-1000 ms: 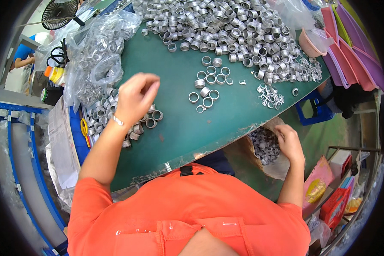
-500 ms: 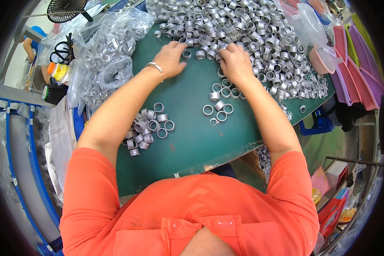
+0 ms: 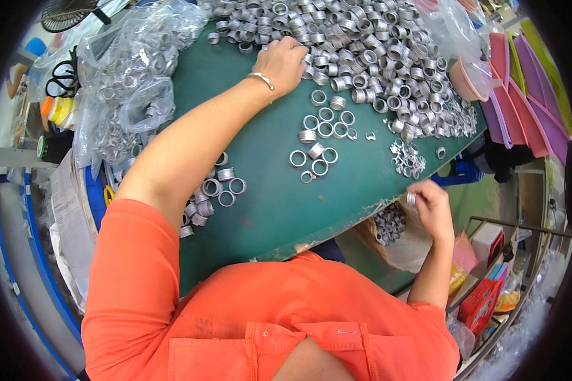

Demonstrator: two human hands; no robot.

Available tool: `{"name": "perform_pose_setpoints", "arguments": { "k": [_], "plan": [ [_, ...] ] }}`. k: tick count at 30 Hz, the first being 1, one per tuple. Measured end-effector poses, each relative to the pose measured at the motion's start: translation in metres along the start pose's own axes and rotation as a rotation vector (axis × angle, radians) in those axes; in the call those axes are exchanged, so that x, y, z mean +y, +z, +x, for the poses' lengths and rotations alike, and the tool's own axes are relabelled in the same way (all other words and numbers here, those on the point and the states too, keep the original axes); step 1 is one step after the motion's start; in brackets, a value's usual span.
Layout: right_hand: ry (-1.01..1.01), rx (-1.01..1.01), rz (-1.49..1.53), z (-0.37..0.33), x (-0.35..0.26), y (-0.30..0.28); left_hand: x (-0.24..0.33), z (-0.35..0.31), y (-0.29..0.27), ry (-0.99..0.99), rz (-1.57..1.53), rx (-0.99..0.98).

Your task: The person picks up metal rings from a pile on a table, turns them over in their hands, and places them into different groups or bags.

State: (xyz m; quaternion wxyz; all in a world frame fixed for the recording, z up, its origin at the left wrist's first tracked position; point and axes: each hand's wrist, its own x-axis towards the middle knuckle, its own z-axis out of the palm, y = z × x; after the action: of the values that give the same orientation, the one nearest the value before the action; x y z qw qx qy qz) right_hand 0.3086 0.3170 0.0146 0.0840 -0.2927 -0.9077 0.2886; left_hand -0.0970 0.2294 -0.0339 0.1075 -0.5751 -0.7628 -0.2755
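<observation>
My right hand [image 3: 433,208] is off the table's right front edge. Its fingers pinch a short grey metal ring [image 3: 412,199] with a ribbed outside, close above an open sack [image 3: 408,251] holding more such rings. My left hand [image 3: 282,67] reaches to the near edge of a large heap of metal rings [image 3: 362,47]; its fingers are curled together, and what they hold is hidden. A loose group of rings [image 3: 325,129] lies on the green table [image 3: 267,197] between my arms. Another small pile of rings [image 3: 213,188] sits beside my left forearm, partly covered by it.
Clear plastic bags of metal parts [image 3: 130,76] fill the left side. Small metal bits [image 3: 408,159] lie near the right table edge. A pink tub [image 3: 470,81] and upright pink and purple bins [image 3: 521,95] stand at the right. Black scissors [image 3: 62,77] are far left.
My right hand has left the heap and come back past the table edge with a ring in its fingers. My left hand has moved right along the heap's edge. The view has shifted slightly.
</observation>
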Motion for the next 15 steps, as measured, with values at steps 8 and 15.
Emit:
{"name": "perform_pose_setpoints", "arguments": {
  "k": [8,15],
  "plan": [
    [-0.038,0.187,-0.009,-0.011,-0.011,0.034,-0.004,-0.008,0.009,0.043,0.057,0.056],
    [-0.241,0.306,0.492,0.091,-0.104,0.081,0.067,-0.061,-0.039,-0.683,-1.267,-0.089]
  ]
}}
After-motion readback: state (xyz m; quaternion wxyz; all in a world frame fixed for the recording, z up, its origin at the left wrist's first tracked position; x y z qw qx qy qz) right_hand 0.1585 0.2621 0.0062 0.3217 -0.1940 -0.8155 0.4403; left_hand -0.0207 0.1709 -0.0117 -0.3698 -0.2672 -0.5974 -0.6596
